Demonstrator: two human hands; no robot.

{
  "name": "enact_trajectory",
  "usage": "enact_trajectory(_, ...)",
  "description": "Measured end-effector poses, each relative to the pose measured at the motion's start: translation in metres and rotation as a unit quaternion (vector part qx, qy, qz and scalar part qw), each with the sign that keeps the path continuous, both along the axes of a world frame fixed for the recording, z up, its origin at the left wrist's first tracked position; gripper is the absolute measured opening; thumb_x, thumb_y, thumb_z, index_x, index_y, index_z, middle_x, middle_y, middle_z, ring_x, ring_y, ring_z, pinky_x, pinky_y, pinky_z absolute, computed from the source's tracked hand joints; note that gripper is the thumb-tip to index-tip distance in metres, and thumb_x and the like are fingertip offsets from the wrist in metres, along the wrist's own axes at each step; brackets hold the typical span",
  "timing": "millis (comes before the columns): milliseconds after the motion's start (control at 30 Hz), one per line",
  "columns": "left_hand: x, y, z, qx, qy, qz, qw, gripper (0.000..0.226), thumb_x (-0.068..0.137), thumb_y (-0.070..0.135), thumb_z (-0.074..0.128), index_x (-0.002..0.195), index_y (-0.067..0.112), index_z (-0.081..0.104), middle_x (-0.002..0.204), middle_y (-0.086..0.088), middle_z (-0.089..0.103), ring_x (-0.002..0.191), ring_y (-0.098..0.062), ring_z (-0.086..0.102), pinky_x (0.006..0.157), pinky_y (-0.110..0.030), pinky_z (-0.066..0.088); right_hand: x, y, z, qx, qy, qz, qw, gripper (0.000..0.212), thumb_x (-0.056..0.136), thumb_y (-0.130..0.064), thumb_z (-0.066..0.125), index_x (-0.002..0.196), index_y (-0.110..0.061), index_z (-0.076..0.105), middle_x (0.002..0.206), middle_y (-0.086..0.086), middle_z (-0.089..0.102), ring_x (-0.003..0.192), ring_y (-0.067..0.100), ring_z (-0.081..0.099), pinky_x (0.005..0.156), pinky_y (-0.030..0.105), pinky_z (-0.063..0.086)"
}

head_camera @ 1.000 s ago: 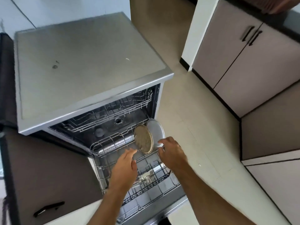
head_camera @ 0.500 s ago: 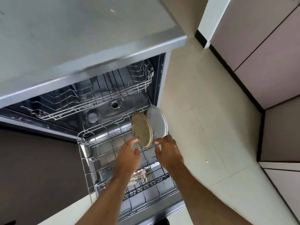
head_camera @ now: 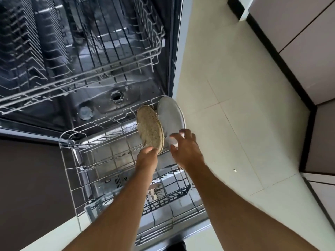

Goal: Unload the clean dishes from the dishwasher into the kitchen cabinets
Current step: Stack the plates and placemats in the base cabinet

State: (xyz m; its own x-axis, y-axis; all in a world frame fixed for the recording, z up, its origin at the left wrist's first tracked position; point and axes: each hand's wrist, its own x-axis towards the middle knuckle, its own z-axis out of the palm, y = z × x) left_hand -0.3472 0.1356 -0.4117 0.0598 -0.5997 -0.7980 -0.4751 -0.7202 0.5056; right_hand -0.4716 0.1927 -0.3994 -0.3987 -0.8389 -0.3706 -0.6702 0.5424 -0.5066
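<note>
A: Wire, grey and coated, makes up both racks; the lower rack (head_camera: 101, 151) is pulled out over the open door.

B: And the plates?

A: Two round ones stand on edge at its far right corner. The speckled plate (head_camera: 149, 128) is beige and grainy; the grey plate (head_camera: 169, 115) just behind it is smooth.

B: The hands?

A: The left hand (head_camera: 147, 157) pinches the speckled plate's lower rim. The right hand (head_camera: 184, 146) is loosely spread, fingertips at the grey plate's lower edge, grasping nothing yet.
</note>
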Motion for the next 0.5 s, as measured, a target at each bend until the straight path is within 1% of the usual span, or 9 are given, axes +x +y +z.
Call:
enact_trajectory(100, -0.012, -0.008, -0.01, 0.07, 0.04, 0.168, 0.983, 0.035, 0.098, 0.023, 0.059, 0.129, 0.007, 0.056, 0.122, -0.01, 0.06, 0.096, -0.02, 0.058, 0.097, -0.039, 0.053, -0.008, -0.021, -0.008, -0.004, 0.009, -0.035, 0.999, 0.046, 0.093, -0.036, 0.061, 0.137, -0.036, 0.048, 0.156, 0.003, 0.014, 0.141, 0.033, 0.025, 0.104, 0.052, 0.046)
enact_trajectory(167, -0.019, -0.013, -0.02, 0.091, 0.054, 0.211, 0.972, 0.044, 0.096, 0.028, 0.062, 0.132, 0.005, 0.052, 0.128, -0.012, 0.057, 0.102, -0.023, 0.06, 0.093, -0.037, 0.056, -0.012, -0.033, -0.016, -0.004, -0.033, -0.073, 0.997, 0.054, 0.093, -0.031, 0.062, 0.141, -0.041, 0.039, 0.159, 0.001, 0.005, 0.142, 0.036, 0.027, 0.101, 0.054, 0.048)
enact_trajectory(200, -0.023, -0.016, -0.025, 0.095, 0.062, 0.221, 0.969, 0.048, 0.096, 0.032, 0.062, 0.134, 0.004, 0.05, 0.131, -0.014, 0.056, 0.106, -0.026, 0.061, 0.09, -0.036, 0.057, -0.013, -0.038, -0.02, -0.006, -0.062, -0.094, 0.994, 0.059, 0.094, -0.027, 0.062, 0.144, -0.043, 0.034, 0.159, 0.001, 0.008, 0.139, 0.038, 0.034, 0.099, 0.054, 0.05)
enact_trajectory(267, -0.028, -0.021, -0.035, 0.109, 0.077, 0.244, 0.961, 0.051, 0.097, 0.036, 0.059, 0.136, 0.005, 0.048, 0.133, -0.016, 0.055, 0.11, -0.03, 0.061, 0.087, -0.037, 0.059, -0.014, -0.043, -0.031, -0.029, -0.112, -0.137, 0.984, 0.071, 0.094, -0.017, 0.061, 0.146, -0.048, 0.023, 0.156, 0.005, 0.024, 0.127, 0.038, 0.05, 0.092, 0.047, 0.054)
enact_trajectory(333, -0.031, -0.024, -0.047, 0.115, 0.093, 0.252, 0.956, 0.047, 0.1, 0.036, 0.053, 0.136, 0.007, 0.048, 0.134, -0.017, 0.054, 0.113, -0.03, 0.061, 0.089, -0.038, 0.058, -0.015, -0.044, -0.039, -0.059, -0.129, -0.18, 0.973, 0.076, 0.094, -0.009, 0.057, 0.144, -0.053, 0.02, 0.147, 0.006, 0.043, 0.114, 0.033, 0.058, 0.078, 0.036, 0.053)
enact_trajectory(367, -0.031, -0.025, -0.053, 0.117, 0.101, 0.248, 0.956, 0.045, 0.101, 0.035, 0.05, 0.137, 0.007, 0.048, 0.136, -0.015, 0.055, 0.115, -0.028, 0.061, 0.09, -0.038, 0.057, -0.015, -0.043, -0.041, -0.071, -0.126, -0.201, 0.969, 0.077, 0.094, -0.007, 0.054, 0.143, -0.056, 0.019, 0.139, 0.007, 0.051, 0.105, 0.029, 0.061, 0.072, 0.034, 0.053)
enact_trajectory(433, -0.034, -0.025, -0.062, 0.125, 0.133, 0.255, 0.95, 0.042, 0.101, 0.032, 0.05, 0.135, 0.006, 0.049, 0.135, -0.013, 0.056, 0.108, -0.024, 0.062, 0.087, -0.037, 0.058, -0.015, -0.044, -0.047, -0.081, -0.123, -0.24, 0.959, 0.079, 0.096, -0.007, 0.051, 0.142, -0.06, 0.014, 0.118, 0.008, 0.062, 0.087, 0.024, 0.065, 0.064, 0.038, 0.059)
enact_trajectory(467, -0.035, -0.026, -0.065, 0.136, 0.146, 0.274, 0.941, 0.039, 0.101, 0.031, 0.052, 0.131, 0.007, 0.049, 0.128, -0.012, 0.058, 0.102, -0.024, 0.061, 0.081, -0.037, 0.06, -0.015, -0.044, -0.05, -0.079, -0.127, -0.254, 0.956, 0.079, 0.097, -0.009, 0.051, 0.142, -0.061, 0.011, 0.108, 0.006, 0.063, 0.081, 0.023, 0.066, 0.062, 0.041, 0.06)
enact_trajectory(500, -0.036, -0.027, -0.065, 0.15, 0.163, 0.306, 0.926, 0.035, 0.1, 0.03, 0.055, 0.126, 0.008, 0.05, 0.117, -0.011, 0.058, 0.096, -0.024, 0.06, 0.071, -0.035, 0.062, -0.015, -0.044, -0.052, -0.076, -0.137, -0.263, 0.952, 0.077, 0.097, -0.012, 0.052, 0.143, -0.059, 0.012, 0.102, 0.004, 0.063, 0.078, 0.023, 0.066, 0.06, 0.039, 0.059)
